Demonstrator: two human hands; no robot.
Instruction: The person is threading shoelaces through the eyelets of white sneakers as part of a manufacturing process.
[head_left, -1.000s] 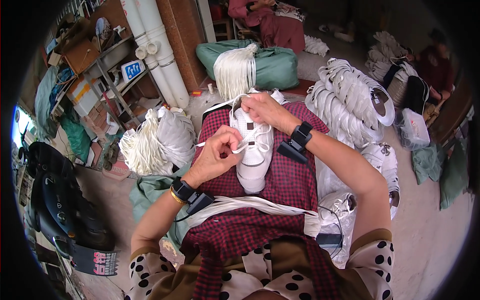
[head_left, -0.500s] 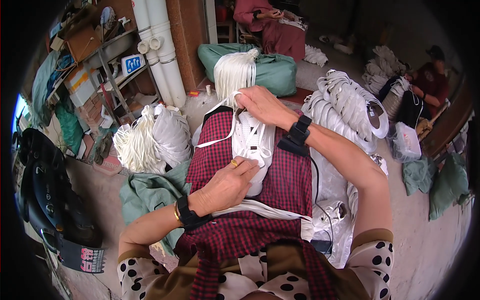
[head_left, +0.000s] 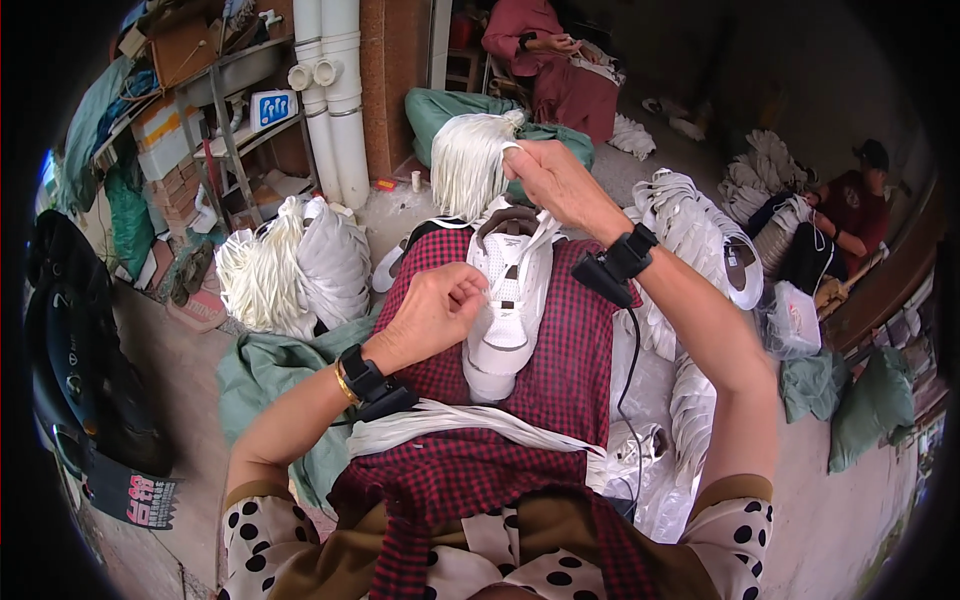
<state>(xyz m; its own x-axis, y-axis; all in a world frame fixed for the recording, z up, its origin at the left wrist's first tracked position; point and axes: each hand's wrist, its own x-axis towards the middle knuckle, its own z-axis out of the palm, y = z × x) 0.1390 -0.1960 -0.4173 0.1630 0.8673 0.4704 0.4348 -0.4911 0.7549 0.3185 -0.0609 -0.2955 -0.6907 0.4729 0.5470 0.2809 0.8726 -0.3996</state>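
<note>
A white shoe upper with a brown-lined opening lies across my lap on a red-and-black checked apron, its toe toward me. My right hand is raised beyond its opening, fingers closed on a white shoelace that runs down to the shoe. At the shoe's left edge, my left hand has its fingers curled together by the eyelets; what they pinch, if anything, is hidden. White laces lie across my lap below the toe.
A bundle of white laces hangs beyond the shoe, before a green sack. Stacks of white uppers stand left and right. A black cable drops from my right wrist. Two other people sit farther back.
My right hand has moved up and away from the shoe with the lace. My left hand has left the toe area and come to the shoe's left edge, fingers now curled.
</note>
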